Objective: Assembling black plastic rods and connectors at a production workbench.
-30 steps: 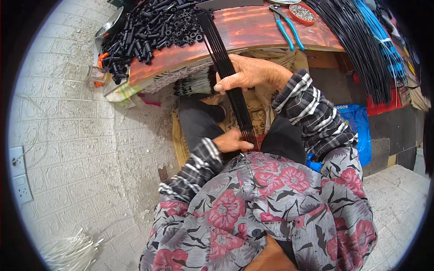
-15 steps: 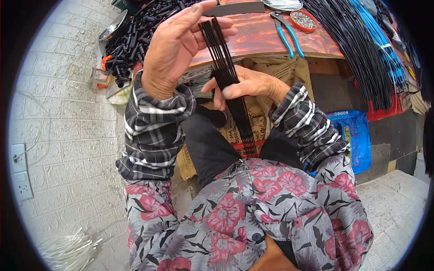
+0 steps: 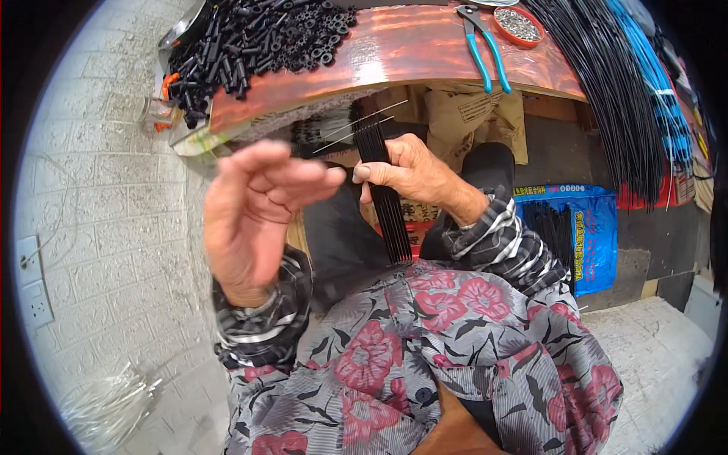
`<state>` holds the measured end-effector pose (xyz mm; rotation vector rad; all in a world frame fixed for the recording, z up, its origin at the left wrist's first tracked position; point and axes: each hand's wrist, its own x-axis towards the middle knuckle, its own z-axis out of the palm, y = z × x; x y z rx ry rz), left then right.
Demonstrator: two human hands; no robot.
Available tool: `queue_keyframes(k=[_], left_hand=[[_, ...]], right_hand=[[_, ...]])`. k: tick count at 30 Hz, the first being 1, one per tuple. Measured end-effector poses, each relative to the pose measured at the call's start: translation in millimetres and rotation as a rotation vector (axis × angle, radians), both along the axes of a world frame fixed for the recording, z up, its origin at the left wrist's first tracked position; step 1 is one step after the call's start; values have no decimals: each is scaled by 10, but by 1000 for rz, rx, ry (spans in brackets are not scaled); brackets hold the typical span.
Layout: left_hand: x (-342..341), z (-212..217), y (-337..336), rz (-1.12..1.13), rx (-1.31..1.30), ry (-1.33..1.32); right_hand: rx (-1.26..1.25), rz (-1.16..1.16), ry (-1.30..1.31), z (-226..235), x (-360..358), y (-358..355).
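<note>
1. The bench (image 3: pixel 425 57) is the biggest thing before you: a reddish-brown top that curves across the upper part of the view, with a brick floor (image 3: pixel 106 227) to your left.
2. A large sheaf of long black cables (image 3: pixel 607 91) hangs over the bench's right end, with blue ones (image 3: pixel 660 83) beside it.
3. A heap of short black tubes (image 3: pixel 250 38) covers the bench's left end, right up to the edge (a knock there could send some rolling onto the floor).
4. Your left hand (image 3: pixel 254 220) is raised in front of you, empty, fingers spread loosely and a little blurred. It is just beside the bundle, not touching it as far as I can tell.
5. Your right hand (image 3: pixel 409 171) is closed around a bundle of thin black rods (image 3: pixel 383 197), pinched between thumb and fingers near the upper part. The bundle stands nearly upright below the bench edge, its lower end down by your lap.
6. Two thin strands (image 3: pixel 364 121) stick out sideways from the top of the bundle. That, I judge, is the weak point: with only one hand gripping, a loose strand could slip free, or the bundle could fan out and drop.
7. Blue-handled pliers (image 3: pixel 485 45) lie on the bench, well clear of both hands.
8. A small red dish (image 3: pixel 518 23) of grey bits sits next to the pliers; a stray elbow could tip it.
</note>
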<state>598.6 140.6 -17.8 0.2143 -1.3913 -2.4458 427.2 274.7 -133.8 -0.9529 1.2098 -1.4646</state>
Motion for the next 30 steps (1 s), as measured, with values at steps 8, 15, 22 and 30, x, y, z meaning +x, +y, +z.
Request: queue_keyframes(k=[8, 15, 22, 30], left_hand=[[-176, -727, 309, 236, 81, -348], [-320, -906, 128, 259, 249, -147], [-294, -898, 169, 437, 223, -156], [-220, -912, 124, 289, 296, -95]], right_hand=[[54, 26, -82, -16, 67, 17], [80, -7, 32, 151, 160, -8], [112, 38, 20, 198, 193, -39], [69, 6, -120, 136, 187, -45]])
